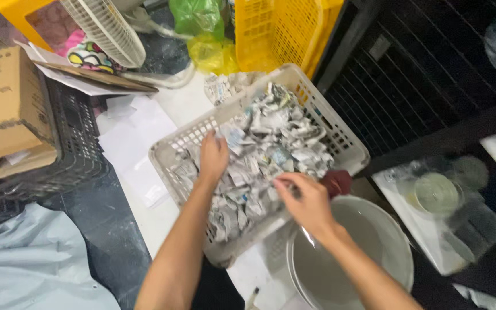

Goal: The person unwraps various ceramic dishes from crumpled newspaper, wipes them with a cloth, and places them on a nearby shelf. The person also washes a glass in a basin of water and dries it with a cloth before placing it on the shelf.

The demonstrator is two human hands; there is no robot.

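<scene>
A pale plastic basket [340, 138] full of crumpled newspaper pieces [271, 143] sits in front of me. My left hand [213, 156] reaches into the paper near the basket's left side, fingers spread over the pieces. My right hand [308, 201] is at the basket's near right edge, fingers pinched on a crumpled piece of newspaper. A dark red object [336, 182] lies just right of that hand.
A round grey basin [394, 241] stands below the right hand. A yellow crate [276, 31] and white fan [107, 28] are behind the basket. A cardboard box [4, 109] rests on a black crate [73, 149] at left. A clear container [449, 201] sits at right.
</scene>
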